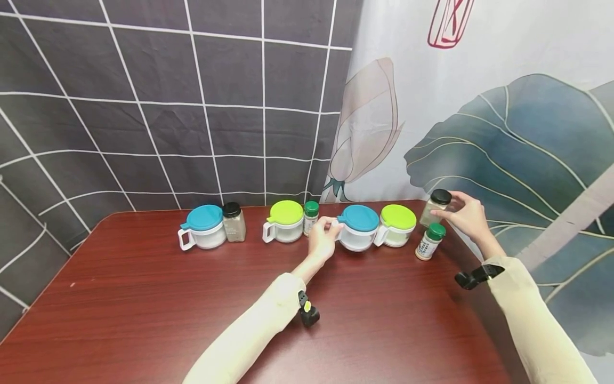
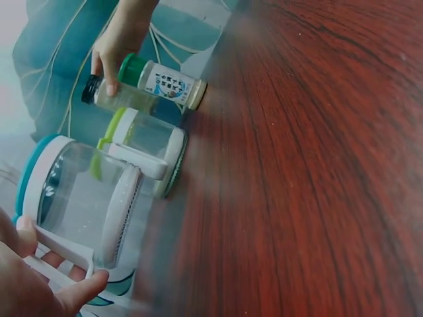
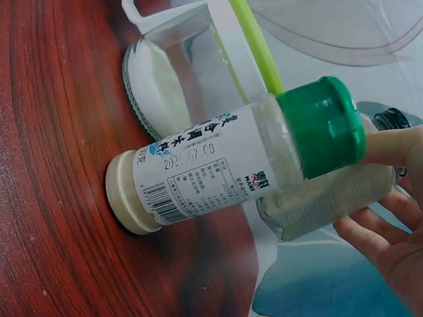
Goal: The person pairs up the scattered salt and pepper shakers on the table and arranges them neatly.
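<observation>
My left hand (image 1: 322, 238) holds the white handle (image 2: 63, 247) of a clear jar with a blue lid (image 1: 360, 218), thumb and fingers around it. At the right end of the row, my right hand (image 1: 466, 214) grips a square clear bottle with a black cap (image 1: 435, 207), filled with pale powder. In the right wrist view, its fingers lie along that bottle. A round seasoning shaker with a green cap (image 3: 205, 165) stands in front of it and hides part of it. Between the two hands is a white-handled jar with a lime-green lid (image 1: 398, 225).
Farther left along the table's (image 1: 144, 298) back edge stand another blue-lidded jar (image 1: 205, 226), a black-capped bottle (image 1: 234, 223), a green-lidded jar (image 1: 285, 221) and a green-capped shaker (image 1: 310, 217). A dark tile-patterned curtain (image 1: 158, 128) and a floral curtain (image 1: 479, 133) hang behind.
</observation>
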`<state>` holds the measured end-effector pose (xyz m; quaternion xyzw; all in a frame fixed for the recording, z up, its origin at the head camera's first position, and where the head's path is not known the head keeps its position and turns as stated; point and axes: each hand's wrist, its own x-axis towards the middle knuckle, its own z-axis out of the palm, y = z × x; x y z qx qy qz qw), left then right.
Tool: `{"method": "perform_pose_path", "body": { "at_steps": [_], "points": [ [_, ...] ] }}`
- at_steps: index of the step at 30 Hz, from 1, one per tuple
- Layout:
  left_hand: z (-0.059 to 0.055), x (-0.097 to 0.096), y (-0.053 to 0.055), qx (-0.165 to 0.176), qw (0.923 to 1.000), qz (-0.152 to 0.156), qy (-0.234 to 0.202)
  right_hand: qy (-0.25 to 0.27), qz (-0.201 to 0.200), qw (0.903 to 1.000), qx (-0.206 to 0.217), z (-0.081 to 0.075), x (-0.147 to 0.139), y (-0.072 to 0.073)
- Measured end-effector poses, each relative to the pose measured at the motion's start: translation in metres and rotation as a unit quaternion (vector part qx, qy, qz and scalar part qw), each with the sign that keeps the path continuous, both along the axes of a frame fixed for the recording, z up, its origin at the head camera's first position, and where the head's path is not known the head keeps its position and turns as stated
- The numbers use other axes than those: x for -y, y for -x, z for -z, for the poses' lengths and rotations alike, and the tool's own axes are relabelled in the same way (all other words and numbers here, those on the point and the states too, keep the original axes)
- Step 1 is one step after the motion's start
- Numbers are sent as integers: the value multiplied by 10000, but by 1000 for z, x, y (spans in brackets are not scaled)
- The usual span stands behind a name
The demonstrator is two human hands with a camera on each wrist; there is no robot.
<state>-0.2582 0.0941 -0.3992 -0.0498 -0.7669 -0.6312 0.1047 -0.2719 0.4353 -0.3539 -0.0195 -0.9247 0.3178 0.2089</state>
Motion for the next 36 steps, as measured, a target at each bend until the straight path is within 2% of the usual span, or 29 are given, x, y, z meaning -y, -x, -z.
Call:
{"method": "perform_pose_path", "body": {
  "at_steps": [9, 13, 24, 30, 36],
  "points": [
    [-3, 11, -5, -100, 9998, -103, 131, -172, 80, 9989, -423, -7, 9, -2],
    [-6, 14, -8, -37, 9999, -74, 62, 128, -9, 9980, -622, -8, 13, -2],
    [-8, 24, -11, -75, 9998, 56, -162, -155, 75, 9983, -548, -24, 33, -13],
    [-9, 30, -15, 60, 9992, 144, -359, -172, 78, 9972, -720, -23, 37, -16],
    [-15, 36, -19, 26, 9992, 115, -382, -161, 74, 9951, -972, -26, 44, -17]
  ]
}}
